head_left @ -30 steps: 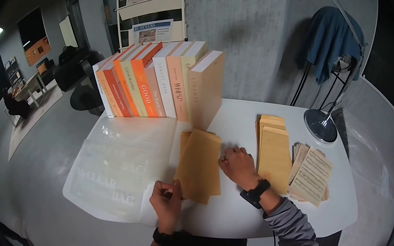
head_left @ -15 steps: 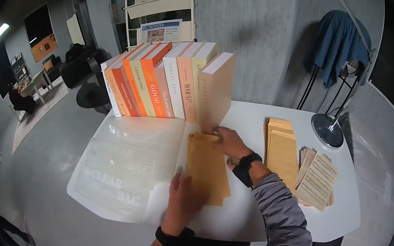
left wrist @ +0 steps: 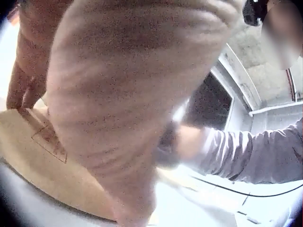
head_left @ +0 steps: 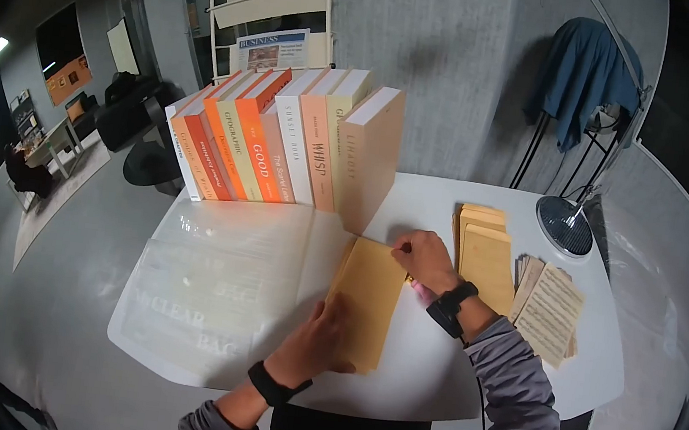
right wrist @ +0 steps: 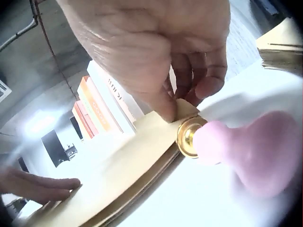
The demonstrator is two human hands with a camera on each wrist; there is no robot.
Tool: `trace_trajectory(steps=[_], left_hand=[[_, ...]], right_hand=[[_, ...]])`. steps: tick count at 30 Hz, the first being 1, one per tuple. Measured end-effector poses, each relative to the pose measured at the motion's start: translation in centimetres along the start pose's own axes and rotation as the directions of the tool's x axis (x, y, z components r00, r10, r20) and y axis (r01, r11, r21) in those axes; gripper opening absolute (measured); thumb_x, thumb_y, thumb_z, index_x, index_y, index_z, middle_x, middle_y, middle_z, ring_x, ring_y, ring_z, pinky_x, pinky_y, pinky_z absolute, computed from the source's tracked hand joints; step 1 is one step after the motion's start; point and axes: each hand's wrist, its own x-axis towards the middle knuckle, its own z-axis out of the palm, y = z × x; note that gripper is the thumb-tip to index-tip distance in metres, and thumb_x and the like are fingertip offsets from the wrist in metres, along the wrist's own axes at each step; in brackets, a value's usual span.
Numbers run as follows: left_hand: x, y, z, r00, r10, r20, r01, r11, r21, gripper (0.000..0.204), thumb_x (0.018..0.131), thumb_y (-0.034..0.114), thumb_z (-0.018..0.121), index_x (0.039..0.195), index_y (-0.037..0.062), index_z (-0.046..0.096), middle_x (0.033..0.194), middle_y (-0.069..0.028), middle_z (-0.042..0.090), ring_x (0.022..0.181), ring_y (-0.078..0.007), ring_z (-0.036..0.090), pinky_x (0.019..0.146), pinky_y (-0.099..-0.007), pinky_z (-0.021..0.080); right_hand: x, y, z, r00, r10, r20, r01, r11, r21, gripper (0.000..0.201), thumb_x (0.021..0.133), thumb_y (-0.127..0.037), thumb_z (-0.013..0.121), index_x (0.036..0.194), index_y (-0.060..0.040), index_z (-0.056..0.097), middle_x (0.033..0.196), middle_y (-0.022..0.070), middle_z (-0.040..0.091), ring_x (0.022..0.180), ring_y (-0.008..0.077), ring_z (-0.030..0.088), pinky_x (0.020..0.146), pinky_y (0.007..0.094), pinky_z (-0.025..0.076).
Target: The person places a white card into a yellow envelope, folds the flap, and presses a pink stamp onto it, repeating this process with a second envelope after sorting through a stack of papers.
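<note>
A small stack of tan envelopes (head_left: 368, 303) lies at the table's middle. The left hand (head_left: 315, 341) rests on its left edge, fingers extended; in the right wrist view those fingers (right wrist: 47, 187) lie on the paper. At the top right corner the right hand (head_left: 427, 260) pinches the envelope between thumb and fingers, seen closely in the right wrist view (right wrist: 161, 61). Beside that corner is a stamp with a pink handle (right wrist: 265, 151) and a gold head (right wrist: 188, 137). Faint printing (left wrist: 51, 144) shows on the envelope in the left wrist view.
Clear plastic bags (head_left: 208, 293) cover the table's left part. Upright books (head_left: 284, 144) stand behind. To the right are more tan envelopes (head_left: 488, 261), sheet-music papers (head_left: 550, 313) and a lamp base (head_left: 564, 226).
The left hand has moved from the stack's lower left onto its edge. The right hand went up to the top corner and now pinches it. The envelopes have turned and sit more evenly together.
</note>
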Motion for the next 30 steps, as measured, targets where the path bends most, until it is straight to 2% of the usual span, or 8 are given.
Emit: trace_trajectory(steps=[4, 9, 13, 16, 20, 22, 28, 30], left_hand=[[0.9, -1.7, 0.1, 0.999, 0.020, 0.041, -0.019, 1.000, -0.024, 0.089, 0.065, 0.041, 0.086, 0.128, -0.0110, 0.051, 0.143, -0.0357, 0.033, 0.127, -0.0494, 0.041, 0.103, -0.0418, 0.046], [1.0, -2.1, -0.2, 0.998, 0.051, 0.047, -0.049, 0.997, -0.058, 0.094, 0.064, 0.038, 0.087, 0.131, -0.0133, 0.044, 0.143, -0.0343, 0.033, 0.125, -0.0482, 0.044, 0.102, -0.0417, 0.048], [1.5, -1.6, -1.5, 0.991, -0.015, 0.134, 0.021, 0.999, -0.044, 0.099, 0.064, 0.031, 0.088, 0.135, -0.0128, 0.036, 0.143, -0.0289, 0.035, 0.130, -0.0437, 0.043, 0.106, -0.0430, 0.045], [1.7, -1.6, -2.1, 0.985, -0.025, 0.173, 0.029, 0.999, -0.022, 0.095, 0.065, 0.031, 0.088, 0.133, -0.0137, 0.038, 0.142, -0.0282, 0.037, 0.130, -0.0412, 0.044, 0.105, -0.0429, 0.046], [1.7, -2.7, -1.3, 0.989, 0.020, 0.148, -0.014, 0.999, -0.045, 0.085, 0.067, 0.034, 0.086, 0.130, -0.0081, 0.047, 0.140, -0.0235, 0.042, 0.129, -0.0397, 0.046, 0.110, -0.0453, 0.040], [1.6, -3.3, -0.7, 0.997, 0.044, 0.070, -0.038, 0.996, -0.082, 0.088, 0.066, 0.036, 0.086, 0.134, -0.0043, 0.046, 0.145, -0.0249, 0.037, 0.131, -0.0453, 0.040, 0.111, -0.0487, 0.038], [2.4, -5.7, 1.1, 1.000, -0.002, 0.030, 0.007, 0.984, -0.178, 0.081, 0.074, 0.031, 0.080, 0.142, 0.0044, 0.043, 0.141, -0.0224, 0.046, 0.136, -0.0497, 0.030, 0.112, -0.0527, 0.032], [2.5, -5.2, 0.5, 0.997, -0.082, 0.000, 0.079, 0.956, -0.282, 0.083, 0.075, 0.027, 0.078, 0.144, 0.0046, 0.039, 0.137, -0.0225, 0.050, 0.135, -0.0496, 0.031, 0.109, -0.0513, 0.034]], right_hand=[[-0.6, 0.1, 0.2, 0.983, -0.168, -0.071, 0.158, 0.978, -0.133, 0.011, 0.082, -0.013, 0.065, 0.086, -0.0075, 0.074, 0.087, 0.0158, 0.071, 0.083, 0.0338, 0.068, 0.077, 0.0424, 0.056], [-0.5, 1.3, 1.3, 0.978, -0.174, 0.117, 0.195, 0.961, -0.199, 0.013, 0.084, -0.012, 0.062, 0.086, -0.0088, 0.075, 0.092, 0.0183, 0.070, 0.087, 0.0357, 0.067, 0.079, 0.0433, 0.056], [-0.3, 0.6, 0.2, 0.955, -0.262, 0.140, 0.292, 0.913, -0.284, 0.013, 0.083, -0.011, 0.063, 0.085, -0.0079, 0.075, 0.094, 0.0185, 0.069, 0.091, 0.0356, 0.067, 0.080, 0.0425, 0.055], [0.4, 2.2, 0.9, 0.852, -0.512, -0.109, 0.476, 0.844, -0.246, 0.012, 0.082, -0.012, 0.064, 0.083, -0.0056, 0.074, 0.093, 0.0177, 0.070, 0.092, 0.0349, 0.067, 0.081, 0.0421, 0.055], [0.5, 2.8, 1.7, 0.978, -0.210, -0.014, 0.209, 0.968, 0.138, 0.012, 0.080, -0.013, 0.068, 0.082, -0.0022, 0.072, 0.090, 0.0154, 0.070, 0.087, 0.0312, 0.068, 0.078, 0.0386, 0.055], [0.5, 1.8, 1.1, 0.991, -0.066, 0.113, 0.034, 0.964, 0.265, 0.013, 0.079, -0.013, 0.070, 0.085, -0.0009, 0.071, 0.087, 0.0151, 0.070, 0.083, 0.0283, 0.068, 0.077, 0.0365, 0.054], [0.9, 2.5, 1.7, 0.989, -0.032, 0.143, -0.027, 0.917, 0.397, 0.017, 0.079, -0.004, 0.069, 0.096, 0.0005, 0.066, 0.084, 0.0126, 0.069, 0.078, 0.0179, 0.066, 0.074, 0.0314, 0.054], [0.8, 3.0, 2.4, 0.997, -0.073, 0.027, 0.052, 0.887, 0.460, 0.017, 0.080, -0.002, 0.068, 0.097, 0.0008, 0.067, 0.084, 0.0112, 0.070, 0.077, 0.0166, 0.065, 0.074, 0.0308, 0.054]])
